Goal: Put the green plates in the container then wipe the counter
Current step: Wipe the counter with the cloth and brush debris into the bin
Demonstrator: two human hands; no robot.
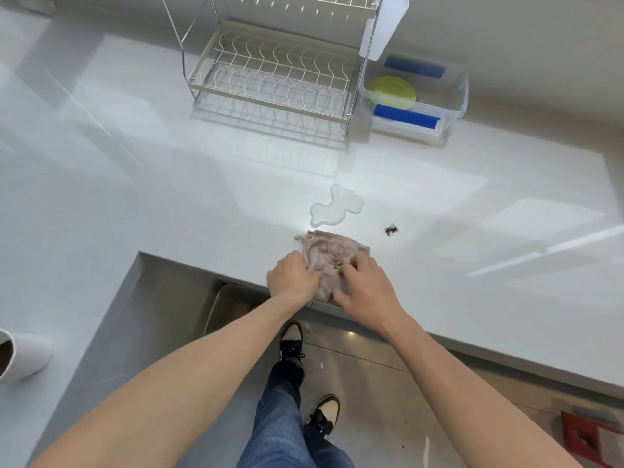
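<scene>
Forearms: both bare, reaching from the bottom edge toward the counter's front edge.
Left hand: fingers curled, gripping the left side of the cloth at the counter edge.
Right hand: fingers bent down onto the cloth's right part, thumb at its near edge, pinching the fabric; the two hands sit close together with cloth between them.
Cloth: pinkish, crumpled, dark specks on it, spread beyond the knuckles.
Puddle: clear liquid on the counter, just beyond the cloth.
Crumbs: small dark pile, beyond and right of the right hand.
Green plates: stacked in the clear container, far beyond the right hand.
Dish rack: wire, far beyond the hands, just left of the container.
Cup: white, lying tilted, well left of the left forearm.
</scene>
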